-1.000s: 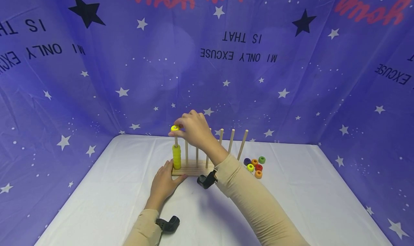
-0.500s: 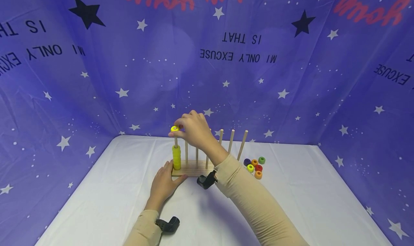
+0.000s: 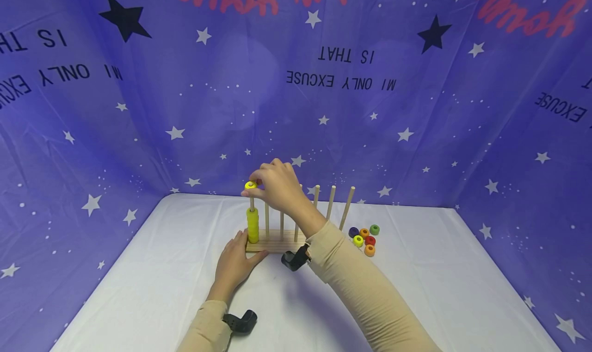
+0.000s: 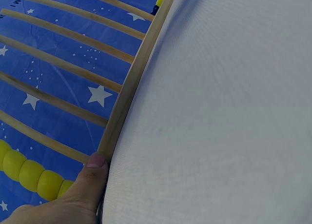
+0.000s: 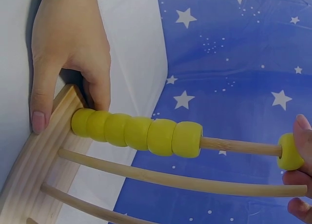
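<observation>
A wooden peg stand (image 3: 276, 245) with a row of upright pegs stands on the table. Its leftmost peg carries a column of several yellow beads (image 5: 138, 132) stacked from the base up. At that peg's top, my right hand (image 3: 279, 186) pinches one more yellow bead (image 5: 291, 152) between thumb and fingers. The peg runs into this bead's hole, and a bare length of peg shows beneath it. My left hand (image 3: 234, 262) grips the left end of the base, thumb (image 4: 92, 173) along the front edge and fingers at the side. The other visible pegs bear no beads.
Right of the stand lies a loose group of beads: dark blue (image 3: 353, 232), orange (image 3: 369, 250), red (image 3: 370, 240), yellow (image 3: 358, 241) and green (image 3: 374, 229). A white cloth (image 3: 430, 290) covers the table. Purple star-printed fabric (image 3: 351, 115) hangs behind and at both sides.
The pinched yellow bead has slipped slightly down over the peg's tip, my right hand staying around it. My left hand has kept its place on the base.
</observation>
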`<state>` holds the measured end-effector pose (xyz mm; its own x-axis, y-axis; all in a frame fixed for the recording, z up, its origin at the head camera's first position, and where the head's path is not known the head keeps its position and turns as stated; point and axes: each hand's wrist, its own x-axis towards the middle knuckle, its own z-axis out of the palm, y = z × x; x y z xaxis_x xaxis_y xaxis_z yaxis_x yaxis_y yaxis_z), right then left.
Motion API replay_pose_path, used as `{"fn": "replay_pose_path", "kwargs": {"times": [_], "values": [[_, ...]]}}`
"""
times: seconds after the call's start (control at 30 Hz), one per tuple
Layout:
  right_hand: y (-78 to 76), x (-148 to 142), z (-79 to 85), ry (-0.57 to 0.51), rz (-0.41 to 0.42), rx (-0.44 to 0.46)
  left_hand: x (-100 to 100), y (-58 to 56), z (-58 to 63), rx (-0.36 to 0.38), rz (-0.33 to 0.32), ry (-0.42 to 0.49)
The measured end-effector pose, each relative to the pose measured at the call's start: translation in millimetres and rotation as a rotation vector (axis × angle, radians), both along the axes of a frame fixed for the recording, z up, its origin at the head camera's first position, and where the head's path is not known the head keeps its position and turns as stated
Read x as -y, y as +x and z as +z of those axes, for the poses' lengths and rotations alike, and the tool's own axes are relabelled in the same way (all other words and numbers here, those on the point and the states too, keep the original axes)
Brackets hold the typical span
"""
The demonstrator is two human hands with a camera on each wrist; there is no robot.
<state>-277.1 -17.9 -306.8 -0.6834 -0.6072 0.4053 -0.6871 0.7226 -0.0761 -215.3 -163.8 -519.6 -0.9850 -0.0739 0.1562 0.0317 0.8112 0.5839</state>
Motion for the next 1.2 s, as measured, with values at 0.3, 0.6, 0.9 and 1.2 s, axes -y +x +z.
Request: {"fn": "replay_pose_path", "kwargs": {"times": [0.3,0.6,0.9,1.2], "values": [[-0.7,0.1,-0.9,0.005,-0.001,0.01,-0.1,0.0,0.0,-0.002,0.0,0.001],[-0.4,-0.3,-1.5,0.002,-0.005,0.021,-0.1,-0.5,-0.8,-0.008,0.0,-0.004],[-0.5,-0.7,-1.3,0.001,-0.009,0.025,-0.2,-0.1,0.6,-0.009,-0.004,-0.002],[-0.2,-0.5,-1.8,-0.008,-0.007,0.035,-0.6,0.1,0.9,-0.003,-0.001,-0.004]]}}
